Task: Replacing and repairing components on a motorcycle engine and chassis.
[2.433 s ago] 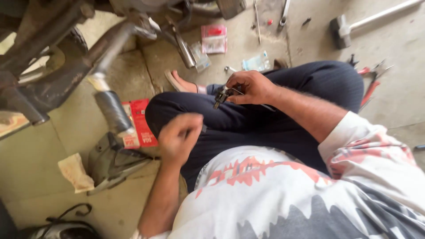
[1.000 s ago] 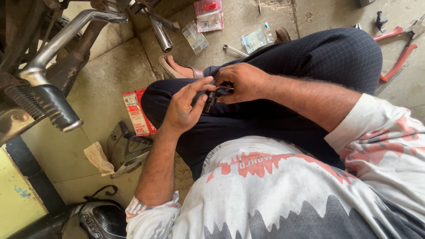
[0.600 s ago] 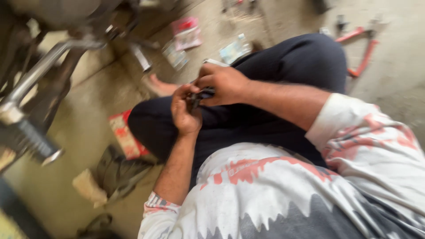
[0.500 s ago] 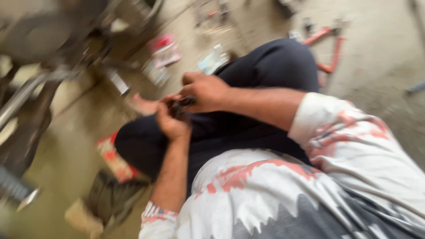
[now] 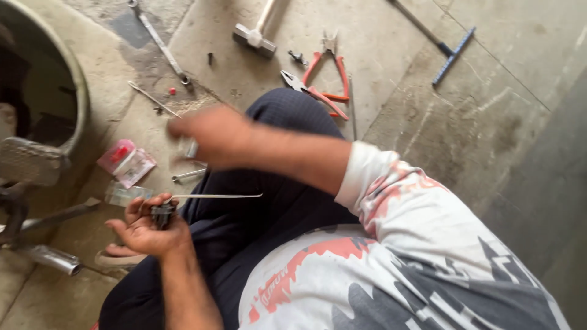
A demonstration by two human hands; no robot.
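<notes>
Small dark part [image 5: 162,214], with a thin metal rod [image 5: 214,196] sticking out toward 3 o'clock, sits in the left hand [image 5: 147,229] just above the person's dark trousers [image 5: 287,183]. The left hand is half closed, palm up, fingers curled around the part so that the rod stays level and free. The right hand [image 5: 211,135] is at 1 o'clock from the part, apart from it and blurred; I cannot tell if it is open or if it holds something. On the concrete floor [image 5: 428,122] the tools lie within arm reach: red-handled pliers [image 5: 324,79] and a hammer [image 5: 257,33] at 12 o'clock, small plastic packets [image 5: 127,164] at 10 o'clock.
</notes>
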